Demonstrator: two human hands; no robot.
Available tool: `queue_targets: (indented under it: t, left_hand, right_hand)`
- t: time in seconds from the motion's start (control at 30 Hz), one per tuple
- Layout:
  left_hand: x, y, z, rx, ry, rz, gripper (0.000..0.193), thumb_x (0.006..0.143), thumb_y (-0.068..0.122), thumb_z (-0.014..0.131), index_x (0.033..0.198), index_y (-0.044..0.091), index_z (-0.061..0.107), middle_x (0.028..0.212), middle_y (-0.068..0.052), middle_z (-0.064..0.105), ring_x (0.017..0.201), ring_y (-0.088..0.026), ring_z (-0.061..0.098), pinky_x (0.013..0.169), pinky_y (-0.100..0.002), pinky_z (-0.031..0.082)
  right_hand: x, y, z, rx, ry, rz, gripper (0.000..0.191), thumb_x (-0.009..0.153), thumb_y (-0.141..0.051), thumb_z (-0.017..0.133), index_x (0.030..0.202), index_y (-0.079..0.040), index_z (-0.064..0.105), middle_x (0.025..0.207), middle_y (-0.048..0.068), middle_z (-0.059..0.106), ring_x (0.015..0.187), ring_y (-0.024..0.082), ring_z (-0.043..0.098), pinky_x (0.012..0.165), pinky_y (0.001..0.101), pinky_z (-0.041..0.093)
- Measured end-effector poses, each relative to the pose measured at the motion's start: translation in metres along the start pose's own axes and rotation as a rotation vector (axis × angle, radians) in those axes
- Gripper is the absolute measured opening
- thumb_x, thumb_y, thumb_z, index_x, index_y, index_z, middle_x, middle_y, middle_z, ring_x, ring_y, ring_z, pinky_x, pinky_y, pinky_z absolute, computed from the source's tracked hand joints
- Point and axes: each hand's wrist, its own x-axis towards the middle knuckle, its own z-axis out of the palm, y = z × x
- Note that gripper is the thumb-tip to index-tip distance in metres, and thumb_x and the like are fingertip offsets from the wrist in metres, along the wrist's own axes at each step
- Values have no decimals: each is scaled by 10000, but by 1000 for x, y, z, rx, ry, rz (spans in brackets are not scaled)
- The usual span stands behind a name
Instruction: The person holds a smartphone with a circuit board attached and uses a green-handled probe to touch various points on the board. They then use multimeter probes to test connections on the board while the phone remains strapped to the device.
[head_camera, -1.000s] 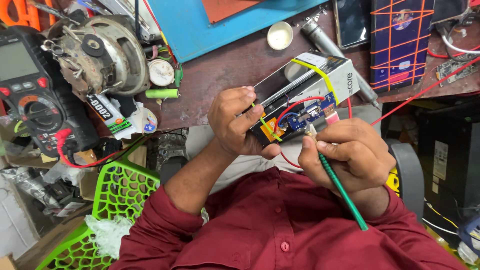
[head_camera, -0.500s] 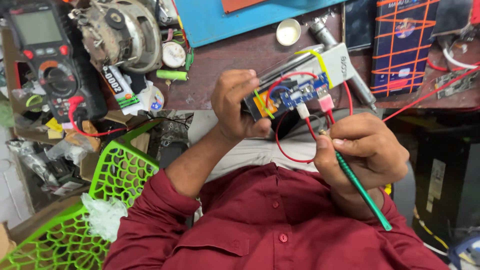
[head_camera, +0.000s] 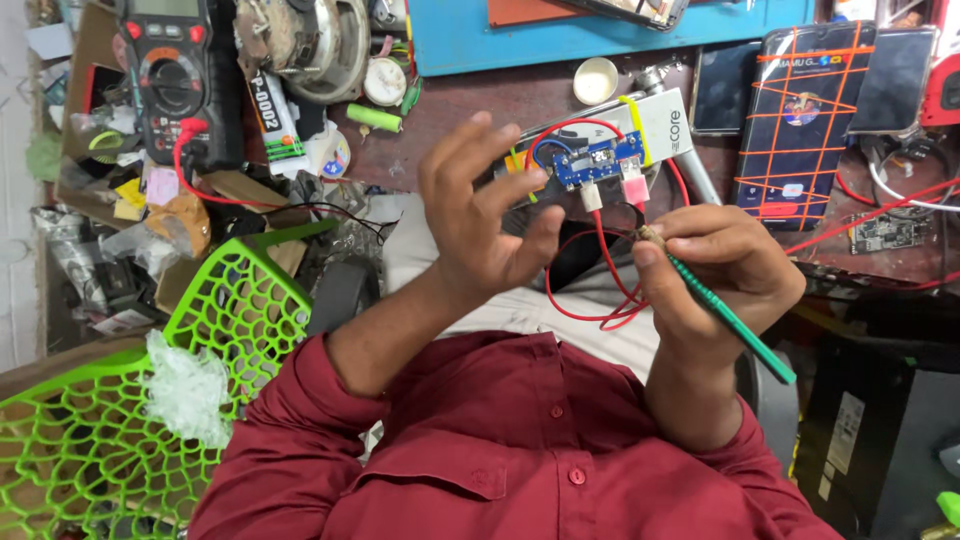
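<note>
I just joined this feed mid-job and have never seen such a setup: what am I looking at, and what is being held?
One camera, worn on the person's head, looks down at two bare hands. The right hand pinches a green-handled tool and a red wire that runs to a small blue circuit board strapped on a white pack. The left hand is spread beside the board; its grip is hidden. A multimeter and a phone lie on the cluttered bench.
</note>
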Motion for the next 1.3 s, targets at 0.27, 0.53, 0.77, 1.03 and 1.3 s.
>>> queue_targets:
  t: [0.27, 0.53, 0.77, 1.03, 1.3]
  left_hand:
    - [25, 58, -27, -72, -211, -80, 391, 969, 385, 805, 1216, 116, 664, 1338, -78, 607, 1358, -341, 525, 1124, -459, 431]
    - [39, 63, -42, -258, -337, -177, 161, 977, 215, 775, 1055, 122, 670, 1304, -71, 623, 1306, -338, 531, 1133, -435, 434]
    - [39, 44, -49, -217, -301, -280, 140, 993, 224, 717, 1030, 101, 661, 1171, -68, 656, 1181, -274, 596, 1068, -397, 457]
    - [85, -78, -21, -975, -279, -1108, 365, 1087, 296, 574, 1220, -1, 738, 862, -20, 696, 739, -94, 607, 642, -276, 476]
    - [72, -109, 3, -506, -386, -789, 388, 1083, 334, 555, 1320, 76, 723, 884, 2, 669, 703, -96, 576, 648, -278, 483]
  right_hand:
    - [0, 2, -17, 106, -137, -116, 237, 872, 140, 804, 995, 1, 656, 964, 164, 710, 868, 200, 724, 780, 273, 588]
    - [2, 4, -13, 228, -230, -138, 249, 839, 127, 804, 989, -24, 674, 914, 147, 714, 815, 208, 721, 743, 299, 593]
    - [-5, 23, -15, 367, 109, -216, 215, 963, -1, 797, 1076, -53, 622, 960, 162, 678, 803, 241, 712, 641, 340, 635]
    - [-8, 30, -41, 310, 291, -194, 246, 1066, 21, 766, 1091, -32, 527, 993, 178, 621, 818, 241, 689, 698, 363, 629]
    - [-4, 27, -45, 287, 308, -219, 242, 1059, 25, 742, 1128, -44, 521, 985, 178, 618, 817, 237, 680, 684, 352, 629]
